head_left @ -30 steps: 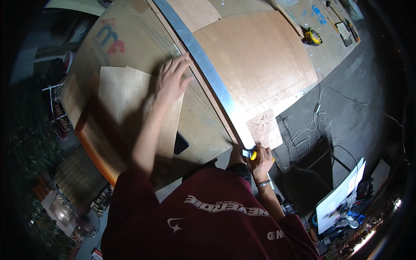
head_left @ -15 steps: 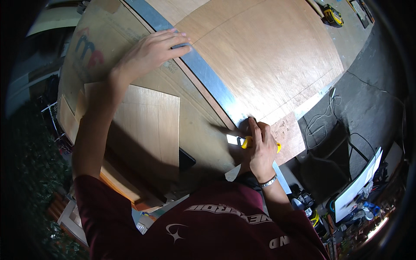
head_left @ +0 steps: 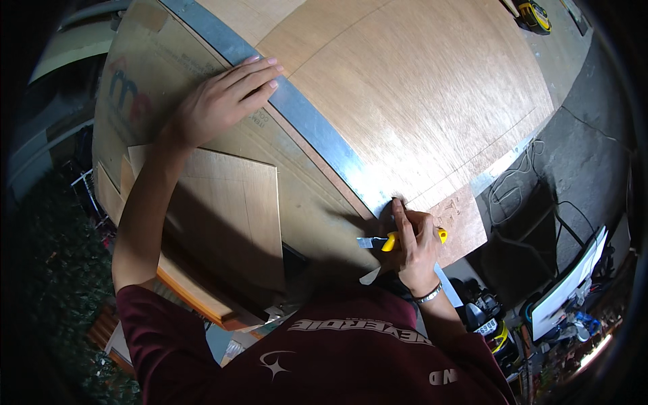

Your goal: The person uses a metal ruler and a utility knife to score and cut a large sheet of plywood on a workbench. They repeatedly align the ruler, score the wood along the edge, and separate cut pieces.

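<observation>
The L hand (head_left: 226, 98) lies w/ its fingers nearly straight across a metal strip (head_left: 320, 135), not gripping anything. The R hand (head_left: 418, 251) is curled round a yellow tool (head_left: 391, 241), w/ its flat shiny end poking out to the L; the pointing finger reaches the strip's near end. The strip runs under the L fingertips & just past the R hand, near the L edge of a big wood sheet (head_left: 418, 88). Writing: big blue & red print (head_left: 123, 89) on the brown table top (head_left: 307, 196); white letters (head_left: 358, 329) on the dark red shirt (head_left: 317, 378). A thin wood piece (head_left: 233, 196) lies by the L arm, a yellow/blk tape measure (head_left: 535, 17) far up R. Grey floor (head_left: 604, 91) & pale cord (head_left: 516, 183) on the R.
</observation>
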`<state>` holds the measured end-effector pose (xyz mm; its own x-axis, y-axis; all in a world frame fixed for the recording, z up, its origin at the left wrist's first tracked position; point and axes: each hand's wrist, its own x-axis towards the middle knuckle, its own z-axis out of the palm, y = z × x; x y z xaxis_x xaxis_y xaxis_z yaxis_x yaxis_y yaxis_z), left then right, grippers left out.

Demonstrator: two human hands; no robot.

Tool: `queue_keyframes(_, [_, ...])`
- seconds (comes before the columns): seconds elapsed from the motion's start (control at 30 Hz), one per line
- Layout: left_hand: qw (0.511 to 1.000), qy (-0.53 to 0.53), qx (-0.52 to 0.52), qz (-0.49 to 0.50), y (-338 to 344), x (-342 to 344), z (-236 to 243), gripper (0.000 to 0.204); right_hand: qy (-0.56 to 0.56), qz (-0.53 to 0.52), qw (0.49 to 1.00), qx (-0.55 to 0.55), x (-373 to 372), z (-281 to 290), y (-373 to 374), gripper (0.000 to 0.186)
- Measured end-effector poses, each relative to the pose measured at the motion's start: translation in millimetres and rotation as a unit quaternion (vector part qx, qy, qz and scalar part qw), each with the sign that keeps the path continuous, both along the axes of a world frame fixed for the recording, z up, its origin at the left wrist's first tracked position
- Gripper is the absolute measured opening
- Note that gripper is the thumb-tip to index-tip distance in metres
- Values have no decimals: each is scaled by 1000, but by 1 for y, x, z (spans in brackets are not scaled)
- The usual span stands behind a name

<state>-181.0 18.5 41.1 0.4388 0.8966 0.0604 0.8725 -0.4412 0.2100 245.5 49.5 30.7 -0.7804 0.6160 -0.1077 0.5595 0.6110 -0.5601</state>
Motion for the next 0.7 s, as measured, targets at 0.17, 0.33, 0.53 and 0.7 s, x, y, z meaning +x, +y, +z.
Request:
queue_keyframes(0.17, [999,50,20,-7,0,2,1,26,10,7,1000,-11,1,1,2,66])
queue_keyframes(0.33, [998,49,27,9,-2,3,-4,31,7,9,999,-33,0,4,4,66])
queue_keyframes(0.53, [999,46,12,12,2,6,-4,37,-1,12,999,-34,0,5,4,68])
queue_keyframes(0.7, [999,37,11,27,-3,0,-12,36,6,14,999,-39,2,3,3,69])
